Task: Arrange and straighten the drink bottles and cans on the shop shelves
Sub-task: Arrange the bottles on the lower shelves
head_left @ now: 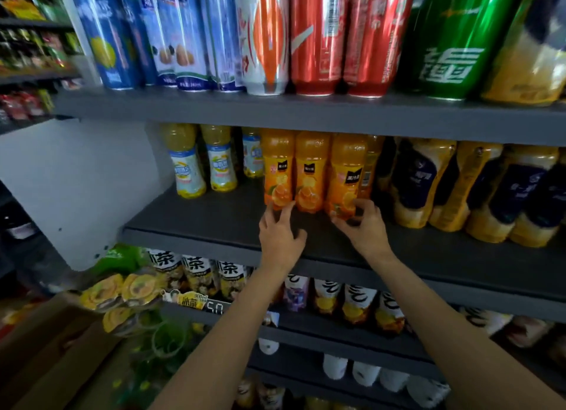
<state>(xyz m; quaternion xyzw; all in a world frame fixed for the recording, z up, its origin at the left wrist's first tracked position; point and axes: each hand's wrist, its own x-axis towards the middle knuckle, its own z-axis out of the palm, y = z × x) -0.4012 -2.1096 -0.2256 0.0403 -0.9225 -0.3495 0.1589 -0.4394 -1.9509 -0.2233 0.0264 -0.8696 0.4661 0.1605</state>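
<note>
Left hand (280, 235) spread, touching left juice (278, 172); right hand (364, 226) pinched right juice (345, 177). Risk I saw: toppling the row off the shelf (214, 222) front edge.

a cardboard box (46, 357) sits beside yellow-lidded cups (122, 290) lower left.

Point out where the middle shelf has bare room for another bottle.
Bare shelf board lies in front of the pale yellow bottles, left of the orange juice bottles. Right of those, dark-labelled bottles crowd it.

Grey shelf (214, 222) under orange juice bottles (311, 173)
</note>
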